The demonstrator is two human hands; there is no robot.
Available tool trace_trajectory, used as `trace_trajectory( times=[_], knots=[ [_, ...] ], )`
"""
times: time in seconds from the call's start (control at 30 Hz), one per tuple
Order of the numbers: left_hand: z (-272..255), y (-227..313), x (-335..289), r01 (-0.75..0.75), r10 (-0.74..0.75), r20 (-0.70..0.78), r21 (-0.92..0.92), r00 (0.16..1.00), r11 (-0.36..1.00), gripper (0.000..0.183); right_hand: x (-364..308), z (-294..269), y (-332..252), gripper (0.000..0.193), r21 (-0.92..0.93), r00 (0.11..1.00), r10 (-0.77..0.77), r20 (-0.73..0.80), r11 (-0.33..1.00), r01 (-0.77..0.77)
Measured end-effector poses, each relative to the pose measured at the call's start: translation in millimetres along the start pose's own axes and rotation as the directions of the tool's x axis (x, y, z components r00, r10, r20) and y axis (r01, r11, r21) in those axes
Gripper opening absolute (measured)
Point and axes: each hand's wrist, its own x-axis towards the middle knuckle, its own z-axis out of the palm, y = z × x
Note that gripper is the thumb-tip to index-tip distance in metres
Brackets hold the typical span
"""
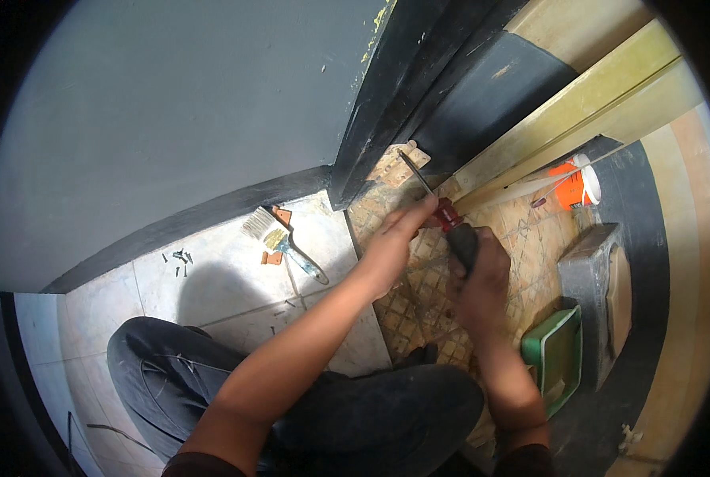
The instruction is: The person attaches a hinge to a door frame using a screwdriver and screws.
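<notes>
A screwdriver (451,219) with a red and black handle slants up and to the left. Its tip meets a paint-stained hinge (397,164) low on the dark door frame (371,131). My right hand (484,278) is closed round the black end of the handle. Against the red front part, where the shaft begins, the fingers of my left hand (394,242) are closed. Part of the left fingers is hidden behind the handle. On the pale tiles left of my left forearm lies a paintbrush (277,238) across two small brown pieces (272,257).
Several screws (181,256) lie loose on the tiles (108,294) at the left. On the right are a green paint tray (523,347), a grey block-shaped object (589,266) and an orange and white tub (575,184). A yellowish door edge (577,103) juts in from the upper right.
</notes>
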Motion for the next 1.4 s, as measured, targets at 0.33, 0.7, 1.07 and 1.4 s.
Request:
trace_trajectory(
  times=[0.33, 0.7, 1.07, 1.4],
  knots=[
    [23.8, 32.0, -9.9, 0.024, -0.022, 0.018, -0.134, 1.0, 0.991, 0.026, -13.0, 1.7, -24.2, 0.037, -0.538, 0.867, -0.496, 0.056, 0.716, 0.445],
    [28.8, 50.8, -27.6, 0.234, -0.226, 0.058, -0.243, 0.972, 0.941, 0.037, 2.0, 11.6, 8.1, 0.037, 0.049, 0.966, 0.226, 0.123, 0.971, -0.233],
    [35.7, 41.9, -0.7, 0.11, -0.068, -0.23, 0.175, 0.971, 0.979, 0.036, -20.1, 10.9, 6.0, 0.046, -0.699, 0.881, -0.408, 0.241, 0.556, 0.449],
    [24.3, 46.3, -15.5, 0.115, -0.129, -0.062, -0.199, 0.99, 0.973, 0.05, -8.1, 15.8, 19.5, 0.05, -0.24, 0.997, -0.078, 0.024, 0.967, 0.081]
  ],
)
